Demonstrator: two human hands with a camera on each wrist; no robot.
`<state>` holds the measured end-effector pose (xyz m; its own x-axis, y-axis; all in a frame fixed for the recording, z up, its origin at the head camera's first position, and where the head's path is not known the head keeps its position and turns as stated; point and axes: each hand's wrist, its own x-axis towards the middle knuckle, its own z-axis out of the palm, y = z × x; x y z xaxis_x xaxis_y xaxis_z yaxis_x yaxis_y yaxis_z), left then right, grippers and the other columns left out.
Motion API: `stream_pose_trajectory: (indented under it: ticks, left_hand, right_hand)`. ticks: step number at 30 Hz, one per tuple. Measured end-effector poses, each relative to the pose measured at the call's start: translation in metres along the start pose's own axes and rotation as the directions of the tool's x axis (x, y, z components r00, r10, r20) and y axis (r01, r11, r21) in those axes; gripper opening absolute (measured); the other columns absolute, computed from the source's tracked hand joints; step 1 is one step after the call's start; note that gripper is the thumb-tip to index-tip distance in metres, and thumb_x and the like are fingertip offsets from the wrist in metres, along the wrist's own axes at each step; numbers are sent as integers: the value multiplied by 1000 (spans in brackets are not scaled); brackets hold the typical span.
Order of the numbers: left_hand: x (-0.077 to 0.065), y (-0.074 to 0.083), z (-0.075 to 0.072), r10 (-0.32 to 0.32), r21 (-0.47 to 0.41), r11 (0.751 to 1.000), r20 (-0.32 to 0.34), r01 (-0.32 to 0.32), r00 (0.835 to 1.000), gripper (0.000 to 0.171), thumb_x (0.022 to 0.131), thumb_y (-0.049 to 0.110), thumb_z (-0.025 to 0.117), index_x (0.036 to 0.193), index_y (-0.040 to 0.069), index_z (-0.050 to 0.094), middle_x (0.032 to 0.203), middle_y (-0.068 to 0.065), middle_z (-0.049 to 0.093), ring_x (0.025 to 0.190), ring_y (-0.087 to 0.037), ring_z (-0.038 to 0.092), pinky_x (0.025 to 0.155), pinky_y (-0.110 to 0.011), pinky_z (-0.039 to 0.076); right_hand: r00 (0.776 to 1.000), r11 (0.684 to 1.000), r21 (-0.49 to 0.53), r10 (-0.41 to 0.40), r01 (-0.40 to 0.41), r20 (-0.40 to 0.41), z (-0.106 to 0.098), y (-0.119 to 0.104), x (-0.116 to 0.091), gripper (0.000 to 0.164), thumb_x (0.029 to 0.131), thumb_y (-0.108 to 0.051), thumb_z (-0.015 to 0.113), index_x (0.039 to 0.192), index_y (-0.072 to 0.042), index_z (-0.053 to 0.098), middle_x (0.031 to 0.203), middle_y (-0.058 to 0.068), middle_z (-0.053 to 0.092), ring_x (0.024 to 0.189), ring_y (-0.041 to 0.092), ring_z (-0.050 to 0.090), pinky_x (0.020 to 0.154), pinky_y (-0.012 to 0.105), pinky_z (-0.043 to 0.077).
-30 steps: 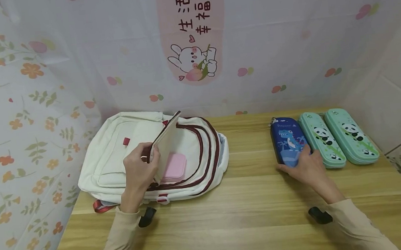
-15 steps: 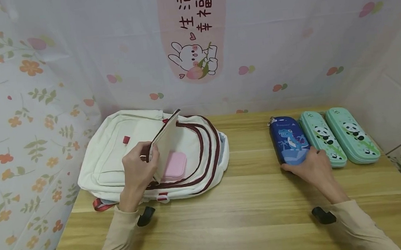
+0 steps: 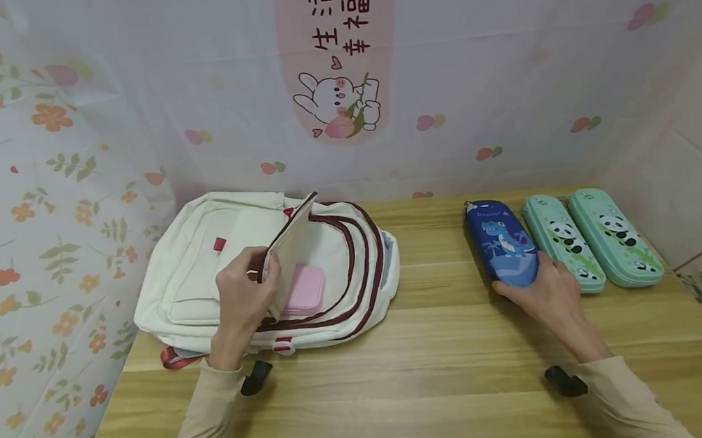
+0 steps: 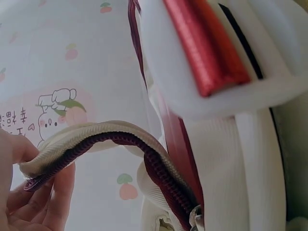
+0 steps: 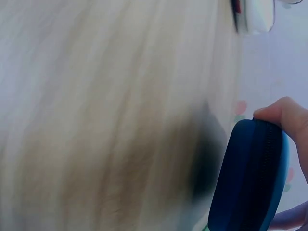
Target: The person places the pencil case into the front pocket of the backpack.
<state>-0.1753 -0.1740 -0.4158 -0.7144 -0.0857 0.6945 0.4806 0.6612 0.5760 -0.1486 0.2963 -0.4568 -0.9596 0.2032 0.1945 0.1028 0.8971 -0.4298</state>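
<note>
A cream backpack (image 3: 194,276) with dark red zips lies on its back at the left, its front compartment unzipped. My left hand (image 3: 245,292) pinches the edge of its flap (image 4: 110,132) and holds it raised. Inside the opening lies a pink square case (image 3: 305,288). Over at the right, my right hand (image 3: 549,298) grips the near end of a dark blue pencil case (image 3: 502,240) with a dinosaur print. In the right wrist view the thumb and fingers are on either side of the blue pencil case (image 5: 248,178), which is tilted up off the table.
Two mint green pencil cases with pandas, one (image 3: 564,244) near the blue one and another (image 3: 616,237) farther right, lie side by side. The wooden table (image 3: 406,397) meets a patterned cloth (image 3: 472,94) behind and at the left.
The right hand has taken hold of the blue pencil case and lifted it slightly, away from the green one. The left hand keeps the flap up, almost unmoved.
</note>
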Motion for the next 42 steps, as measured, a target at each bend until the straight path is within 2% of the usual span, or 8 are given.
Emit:
stream_pose_trajectory:
  ticks: [9,14,22,31,42]
  left_hand:
    - [0,-1,0,0,-6,1000,-4,0,1000,10,85,5,71,90,-4,72,72,-15,72,62,-23,67,60,-7,43]
    - [0,-1,0,-3,-8,1000,-6,3,1000,11,84,5,71,90,-4,72,72,-15,72,61,-23,67,60,-6,43]
    - [-1,-1,0,-9,-1,1000,9,9,1000,11,85,6,72,91,-4,72,73,-16,72,63,-23,68,60,-6,45]
    - [-3,-2,0,-8,-12,1000,13,9,1000,11,85,5,72,91,-4,72,73,-16,72,63,-23,67,60,-5,44]
    - [-3,-1,-1,-12,-14,1000,15,12,1000,11,85,5,71,92,-4,71,71,-15,71,62,-21,66,59,-6,46]
  right_hand:
    - [993,990,79,-115,118,-37,-5,-33,-1,101,70,-42,86,142,14,43,116,39,59,96,49,60,72,58,48]
    - [987,978,136,-158,157,-3,-5,-55,0,100,71,-40,87,144,12,42,127,38,56,104,49,58,81,62,49]
    - [969,961,156,-241,230,54,0,-88,4,101,72,-41,86,144,13,41,129,39,54,106,47,57,84,59,53]
    - [942,942,166,-314,293,118,11,-115,3,102,72,-44,87,144,11,41,135,35,54,113,46,57,91,59,53]
    - [900,908,188,-404,374,165,19,-140,-1,104,68,-44,90,146,6,42,132,33,56,110,44,60,88,56,56]
